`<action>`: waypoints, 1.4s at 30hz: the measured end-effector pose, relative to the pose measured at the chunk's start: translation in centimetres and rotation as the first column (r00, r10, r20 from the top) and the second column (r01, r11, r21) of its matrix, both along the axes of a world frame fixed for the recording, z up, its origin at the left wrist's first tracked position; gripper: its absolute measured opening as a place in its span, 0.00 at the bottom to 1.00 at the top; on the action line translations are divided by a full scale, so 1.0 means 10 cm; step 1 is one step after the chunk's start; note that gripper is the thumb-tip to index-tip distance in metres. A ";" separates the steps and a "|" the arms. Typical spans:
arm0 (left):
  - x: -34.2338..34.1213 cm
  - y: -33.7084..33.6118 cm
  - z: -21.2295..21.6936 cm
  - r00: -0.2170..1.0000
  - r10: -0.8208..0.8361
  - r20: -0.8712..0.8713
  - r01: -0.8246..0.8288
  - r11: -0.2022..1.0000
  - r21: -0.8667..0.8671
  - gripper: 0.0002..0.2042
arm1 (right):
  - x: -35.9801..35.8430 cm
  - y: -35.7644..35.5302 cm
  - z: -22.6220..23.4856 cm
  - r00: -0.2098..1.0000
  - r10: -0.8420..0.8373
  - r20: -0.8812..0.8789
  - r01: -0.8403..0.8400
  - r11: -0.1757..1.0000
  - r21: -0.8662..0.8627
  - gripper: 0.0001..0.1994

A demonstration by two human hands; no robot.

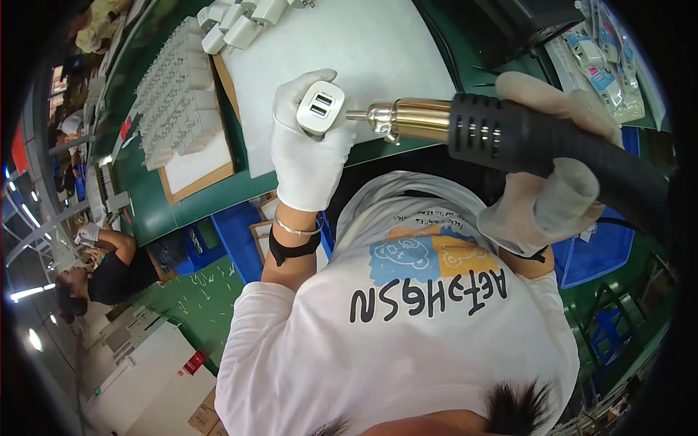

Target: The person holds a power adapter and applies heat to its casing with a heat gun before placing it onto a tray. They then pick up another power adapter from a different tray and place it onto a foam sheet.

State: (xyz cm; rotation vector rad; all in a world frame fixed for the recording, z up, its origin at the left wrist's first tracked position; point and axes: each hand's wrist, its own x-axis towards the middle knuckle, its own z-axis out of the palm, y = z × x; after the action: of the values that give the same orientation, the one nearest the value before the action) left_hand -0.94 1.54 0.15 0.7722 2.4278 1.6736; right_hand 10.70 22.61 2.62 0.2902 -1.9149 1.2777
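Note:
My left hand (pixel 305 156), in a white glove, is closed round a white USB charger (pixel 321 107) with its two ports facing up. My right hand (pixel 523 196), in a pale glove with a translucent finger cover, grips a black hot-air gun (pixel 538 142). The gun has a vented body and a shiny metal barrel (pixel 422 120). Its narrow nozzle tip (pixel 356 115) points left at the charger, with a small gap between them. Part of my right hand is hidden behind the gun.
A white sheet (pixel 349 43) covers part of the green table (pixel 131 207). More white chargers (pixel 243 29) lie at its far left, beside a board carrying rows of clear plastic cases (pixel 182 94). Packaged goods (pixel 600 65) sit far right. Another person (pixel 120 265) works at left.

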 end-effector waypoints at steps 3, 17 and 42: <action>0.04 -0.02 0.02 0.972 0.045 0.232 -0.075 0.990 0.121 0.25 | -0.08 -0.22 -0.02 0.985 -0.156 -0.072 0.118 0.917 -0.381 0.20; -0.02 -0.04 -0.02 0.974 -0.130 0.187 0.107 0.986 0.128 0.29 | 0.05 -0.01 0.09 0.969 -0.240 0.053 0.240 0.971 0.005 0.18; 0.02 -0.02 -0.08 0.973 -0.047 0.224 0.017 0.991 0.134 0.29 | -0.10 -0.20 0.03 0.978 -0.197 -0.066 0.188 0.975 -0.120 0.20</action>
State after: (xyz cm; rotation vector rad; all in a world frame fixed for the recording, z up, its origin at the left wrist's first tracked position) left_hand -0.77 1.32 -0.66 0.5931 2.1599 1.8138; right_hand 9.70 20.61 2.91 0.0918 -1.7517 1.2211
